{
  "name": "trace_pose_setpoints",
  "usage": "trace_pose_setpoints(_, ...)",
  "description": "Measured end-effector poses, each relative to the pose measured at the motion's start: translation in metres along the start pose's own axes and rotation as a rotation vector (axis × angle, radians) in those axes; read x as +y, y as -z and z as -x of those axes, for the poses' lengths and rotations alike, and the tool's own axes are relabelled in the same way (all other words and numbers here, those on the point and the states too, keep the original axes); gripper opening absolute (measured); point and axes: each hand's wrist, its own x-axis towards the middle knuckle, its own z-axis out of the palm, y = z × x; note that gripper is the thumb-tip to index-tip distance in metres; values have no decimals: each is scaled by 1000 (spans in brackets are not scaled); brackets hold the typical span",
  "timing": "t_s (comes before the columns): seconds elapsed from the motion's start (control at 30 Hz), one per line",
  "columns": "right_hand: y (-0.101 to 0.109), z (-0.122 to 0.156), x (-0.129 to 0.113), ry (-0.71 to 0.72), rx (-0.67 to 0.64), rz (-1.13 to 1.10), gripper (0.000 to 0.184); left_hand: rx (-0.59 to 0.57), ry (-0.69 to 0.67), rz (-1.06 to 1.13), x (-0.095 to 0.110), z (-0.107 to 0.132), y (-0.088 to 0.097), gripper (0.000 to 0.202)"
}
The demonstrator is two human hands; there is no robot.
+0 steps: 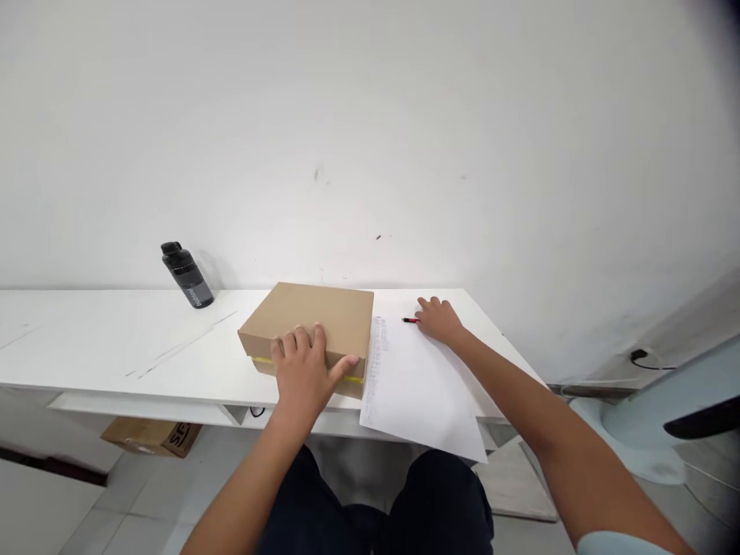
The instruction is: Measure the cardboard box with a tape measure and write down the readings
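My left hand [304,371] rests on the near edge of a closed brown cardboard box [324,308], fingers spread over its lid and thumb out to the right. A yellow strip runs along the box's front, below the lid edge. My right hand [438,319] is at the far edge of a white sheet of paper [416,378], its fingers bent around a red and black pen [410,320]. One end of the pen sticks out to the left; the rest is hidden by the hand. Small handwriting fills the paper's left margin, and its near corner overhangs the table.
A dark water bottle [188,276] stands on the white table [116,331], left of the box and near the wall. Under the table is another cardboard box [151,436]. A black plug [638,355] with a cable is at the right wall. My knees are below the table edge.
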Motion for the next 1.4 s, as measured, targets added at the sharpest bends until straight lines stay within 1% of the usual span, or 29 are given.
trace_pose_setpoints(0.1,7,17,0,-25,111,-88,27,47,-69,-19,-4,5,4,82)
trace_pose_setpoints(0.17,15,36,-5,-64,193,-136,34,84,-111,6,-8,9,7,78)
trace_pose_setpoints(0.23,29,60,-18,-114,349,-268,37,130,-152,76,-5,17,10,72)
trace_pose_setpoints(0.27,38,74,-27,-146,521,-452,35,158,-177,126,0,23,10,69)
trace_pose_setpoints(0.3,49,89,-40,-150,685,-668,33,190,-213,190,7,30,11,65)
trace_pose_setpoints(0.33,60,105,-54,-155,799,-859,32,227,-257,266,18,39,10,61)
trace_pose_setpoints(0.37,70,122,-71,-198,877,-1030,31,266,-305,354,30,48,10,58)
trace_pose_setpoints(0.4,79,139,-89,-282,930,-1199,30,307,-352,450,44,57,9,54)
trace_pose_setpoints(0.43,86,156,-107,-390,942,-1383,30,347,-410,552,58,65,7,50)
trace_pose_setpoints(0.5,95,186,-140,-625,876,-1773,34,403,-554,735,81,78,3,42)
trace_pose_setpoints(0.57,100,208,-163,-707,768,-2099,35,427,-690,857,92,85,-3,35)
trace_pose_setpoints(0.6,102,216,-171,-713,726,-2218,36,427,-735,892,92,87,-6,31)
trace_pose_setpoints(0.67,104,227,-178,-699,669,-2358,35,413,-766,923,88,88,-13,27)
trace_pose_setpoints(0.77,103,233,-180,-732,631,-2437,35,408,-748,939,74,90,-18,31)
trace_pose_setpoints(0.8,102,233,-180,-734,600,-2472,36,415,-728,945,70,92,-18,30)
trace_pose_setpoints(0.83,100,232,-181,-719,541,-2519,38,421,-701,951,66,94,-17,30)
trace_pose_setpoints(0.87,100,230,-182,-685,451,-2577,41,429,-675,960,62,95,-15,30)
trace_pose_setpoints(0.97,101,223,-189,-513,89,-2722,49,447,-621,960,51,98,-7,27)
trace_pose_setpoints(1.0,103,221,-191,-472,1,-2738,50,454,-619,952,46,97,-4,25)
trace_pose_setpoints(1.03,105,220,-194,-453,-48,-2737,51,464,-621,938,41,96,-2,23)
trace_pose_setpoints(1.07,107,218,-196,-452,-54,-2720,51,476,-624,915,35,94,1,22)
trace_pose_setpoints(1.17,115,215,-201,-473,80,-2583,52,519,-665,805,11,90,9,25)
trace_pose_setpoints(1.23,121,212,-202,-443,146,-2439,54,533,-705,713,-7,86,13,26)
trace_pose_setpoints(1.3,131,207,-200,-383,205,-2282,54,560,-742,615,-27,80,16,24)
trace_pose_setpoints(1.33,136,203,-198,-358,269,-2201,54,598,-739,560,-37,75,16,23)
trace_pose_setpoints(1.37,141,198,-195,-336,360,-2118,56,645,-706,500,-47,68,16,22)
trace_pose_setpoints(1.4,146,192,-191,-321,462,-2034,59,683,-636,438,-58,60,15,18)
